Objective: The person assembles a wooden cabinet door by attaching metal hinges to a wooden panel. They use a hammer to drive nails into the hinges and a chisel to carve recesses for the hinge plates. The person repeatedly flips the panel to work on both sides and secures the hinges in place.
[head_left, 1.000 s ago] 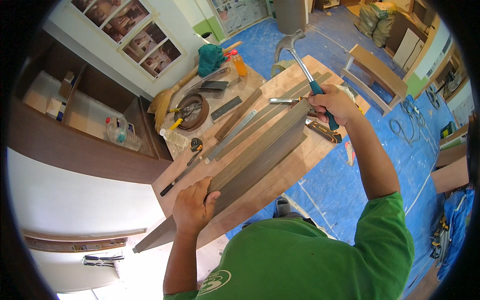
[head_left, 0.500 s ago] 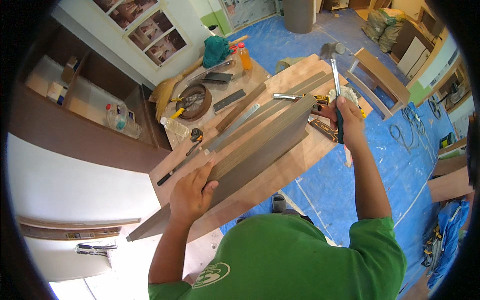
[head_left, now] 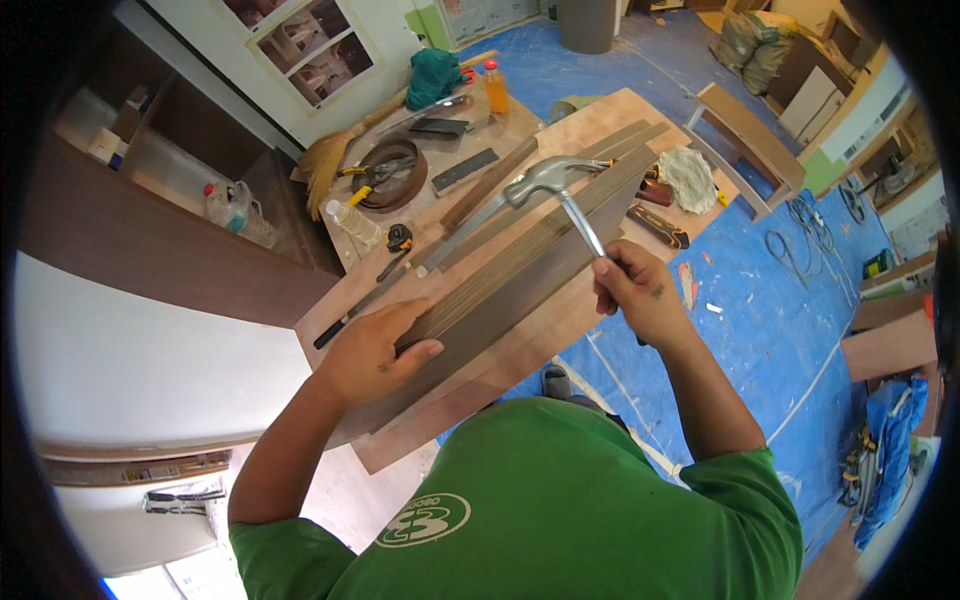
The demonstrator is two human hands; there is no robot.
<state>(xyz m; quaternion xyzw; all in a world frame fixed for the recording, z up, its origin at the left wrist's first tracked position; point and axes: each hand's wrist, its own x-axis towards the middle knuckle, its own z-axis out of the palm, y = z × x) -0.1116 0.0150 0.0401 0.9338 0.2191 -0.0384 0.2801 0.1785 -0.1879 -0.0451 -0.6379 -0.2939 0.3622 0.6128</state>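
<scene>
**Hammer head down on the board edge**

The right hand (head_left: 635, 293) is closed tight around the lower shaft of a steel claw hammer (head_left: 560, 195) with a bright metal head. A second ago that head was lifted up and away over the far end of the bench; half a second ago the shaft stood nearly upright above the fist; now it has swung down, and the head lies on or just over the upper edge of the long dark-brown wood-grain board (head_left: 510, 275). Whether it touches cannot be told. The change reads as a striking stroke at or near its bottom, so the work in hand looks like tapping this edge.

From the fist the hammer's long axis runs up and to the left, away from the person; its head sits crosswise at the far tip, well beyond the knuckles.

Below and left of that grip, the left hand (head_left: 375, 350) presses flat on the near end of the same board, fingers spread over its face, thumb at the lower edge, much as before. The board's long axis runs from this hand diagonally up and right, passing under the hammer head, across the pale plywood bench top (head_left: 590, 125).
</scene>
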